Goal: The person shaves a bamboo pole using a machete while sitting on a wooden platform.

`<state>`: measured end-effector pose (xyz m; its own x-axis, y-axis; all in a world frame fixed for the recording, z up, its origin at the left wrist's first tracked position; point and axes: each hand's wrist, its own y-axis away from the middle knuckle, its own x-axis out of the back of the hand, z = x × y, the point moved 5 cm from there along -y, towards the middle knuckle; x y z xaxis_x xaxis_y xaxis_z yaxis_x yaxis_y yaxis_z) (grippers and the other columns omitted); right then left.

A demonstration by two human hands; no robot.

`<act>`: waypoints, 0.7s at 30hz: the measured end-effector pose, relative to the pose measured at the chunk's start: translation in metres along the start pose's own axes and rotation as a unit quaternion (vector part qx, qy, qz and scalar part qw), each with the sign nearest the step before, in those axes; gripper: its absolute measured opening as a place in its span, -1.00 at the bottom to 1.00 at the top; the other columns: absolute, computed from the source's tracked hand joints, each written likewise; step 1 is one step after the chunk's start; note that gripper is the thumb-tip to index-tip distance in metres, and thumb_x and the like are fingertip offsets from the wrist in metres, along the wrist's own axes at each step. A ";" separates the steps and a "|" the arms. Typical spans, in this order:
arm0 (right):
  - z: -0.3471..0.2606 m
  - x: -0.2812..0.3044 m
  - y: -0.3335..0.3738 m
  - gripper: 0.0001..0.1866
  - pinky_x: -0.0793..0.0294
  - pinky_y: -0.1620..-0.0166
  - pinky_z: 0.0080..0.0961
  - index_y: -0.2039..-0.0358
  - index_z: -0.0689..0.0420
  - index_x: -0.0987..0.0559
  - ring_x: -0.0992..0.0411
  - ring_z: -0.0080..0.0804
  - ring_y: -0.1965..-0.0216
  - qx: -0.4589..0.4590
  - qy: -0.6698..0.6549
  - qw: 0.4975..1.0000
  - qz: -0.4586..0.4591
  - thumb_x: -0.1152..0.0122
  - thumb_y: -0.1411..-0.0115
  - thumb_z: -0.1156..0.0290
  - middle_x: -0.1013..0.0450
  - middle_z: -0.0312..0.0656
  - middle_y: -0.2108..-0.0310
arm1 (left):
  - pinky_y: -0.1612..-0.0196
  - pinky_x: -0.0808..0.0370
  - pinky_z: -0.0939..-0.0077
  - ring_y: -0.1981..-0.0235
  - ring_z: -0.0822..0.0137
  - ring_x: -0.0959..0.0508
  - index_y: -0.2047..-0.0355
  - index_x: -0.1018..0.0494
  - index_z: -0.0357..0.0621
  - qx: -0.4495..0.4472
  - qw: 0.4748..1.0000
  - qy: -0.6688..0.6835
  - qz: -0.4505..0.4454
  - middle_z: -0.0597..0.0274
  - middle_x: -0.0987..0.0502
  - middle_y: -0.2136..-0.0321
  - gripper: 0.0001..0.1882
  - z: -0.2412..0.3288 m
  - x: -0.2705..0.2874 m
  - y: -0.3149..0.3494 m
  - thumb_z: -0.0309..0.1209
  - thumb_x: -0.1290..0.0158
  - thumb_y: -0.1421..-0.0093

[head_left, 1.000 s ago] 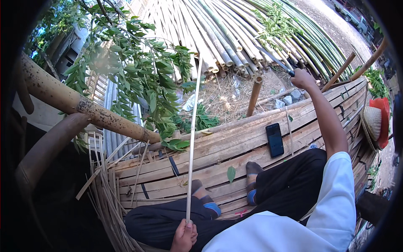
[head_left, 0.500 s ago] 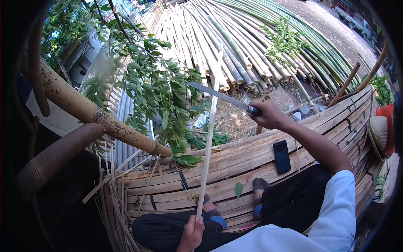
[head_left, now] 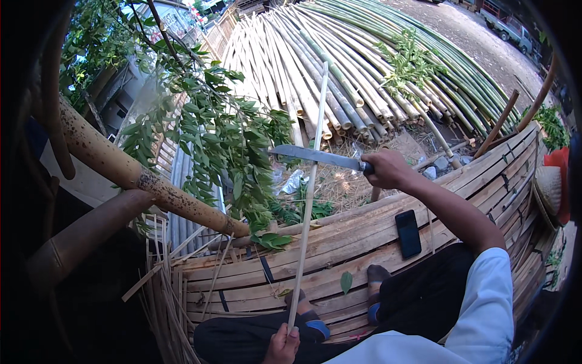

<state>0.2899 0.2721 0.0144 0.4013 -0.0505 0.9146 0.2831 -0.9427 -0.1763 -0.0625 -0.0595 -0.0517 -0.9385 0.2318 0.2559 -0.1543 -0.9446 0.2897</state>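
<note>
A long, pale bamboo strip (head_left: 308,203) rises from my left hand (head_left: 282,344), which is closed around its lower end near my left knee. Its top reaches up in front of the bamboo pile. My right hand (head_left: 388,168), with the arm stretched forward, grips the dark handle of a large knife (head_left: 318,156). The long grey blade points left and crosses the strip at about mid-length, seeming to touch it. The blade's tip lies against the hanging green leaves (head_left: 236,142).
I sit on a slatted bamboo platform (head_left: 345,252), where a dark phone (head_left: 408,233) lies near my right foot. A thick spotted bamboo pole (head_left: 121,164) slants in at left above thin offcut strips (head_left: 167,297). Beyond is a pile of bamboo poles (head_left: 357,67). A woven hat (head_left: 547,188) sits far right.
The knife has dropped lower along the strip and its blade has turned nearer to level. The strip has shifted slightly to the right with my left hand.
</note>
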 end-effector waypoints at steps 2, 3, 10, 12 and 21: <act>0.014 0.000 0.000 -0.89 -0.47 0.36 -0.08 0.50 0.02 -0.53 -0.50 -0.02 0.50 -0.046 0.004 0.999 -0.004 -0.15 0.03 0.30 -0.47 -0.09 0.61 | 0.71 -0.07 0.75 0.75 0.68 -0.16 0.38 -0.25 -0.07 -0.011 1.000 -0.023 -0.008 0.53 -0.20 0.71 -0.73 -0.003 -0.002 0.000 -0.19 0.14 -0.38; 0.012 0.002 0.000 -0.89 -0.47 0.36 -0.08 0.50 0.02 -0.53 -0.50 -0.02 0.50 -0.047 0.004 0.999 -0.004 -0.15 0.03 0.30 -0.47 -0.09 0.61 | 0.71 -0.07 0.75 0.75 0.68 -0.16 0.38 -0.25 -0.07 -0.011 1.000 -0.024 -0.008 0.53 -0.20 0.71 -0.73 -0.001 -0.003 0.000 -0.19 0.14 -0.38; -0.014 0.012 0.002 -0.90 -0.47 0.37 -0.10 0.50 0.01 -0.53 -0.50 -0.04 0.48 0.008 0.043 0.999 -0.011 -0.15 0.04 0.31 -0.48 -0.10 0.61 | 0.71 -0.06 0.73 0.74 0.67 -0.15 0.38 -0.27 -0.09 0.010 1.000 0.029 -0.008 0.52 -0.19 0.72 -0.74 0.010 -0.004 0.010 -0.20 0.14 -0.38; 0.014 0.020 -0.009 -0.90 -0.47 0.36 -0.12 0.50 0.02 -0.55 -0.50 -0.03 0.47 -0.067 0.022 0.997 -0.011 -0.14 0.04 0.32 -0.48 -0.09 0.60 | 0.70 -0.07 0.73 0.74 0.67 -0.15 0.38 -0.27 -0.09 0.018 0.999 0.034 -0.010 0.52 -0.19 0.72 -0.74 0.009 -0.005 0.015 -0.20 0.14 -0.38; 0.013 0.014 -0.002 -0.89 -0.48 0.34 -0.11 0.52 0.05 -0.53 -0.49 0.01 0.47 0.026 0.037 0.999 0.002 -0.15 0.06 0.32 -0.47 -0.03 0.60 | 0.70 -0.07 0.72 0.75 0.65 -0.17 0.37 -0.29 -0.12 0.040 0.998 0.045 -0.014 0.50 -0.21 0.72 -0.72 0.013 -0.008 0.015 -0.19 0.14 -0.38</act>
<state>0.3061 0.2776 0.0226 0.3369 -0.0804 0.9381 0.3270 -0.9243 -0.1966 -0.0538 -0.0726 -0.0372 -0.9588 0.2322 0.1640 -0.1585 -0.9155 0.3698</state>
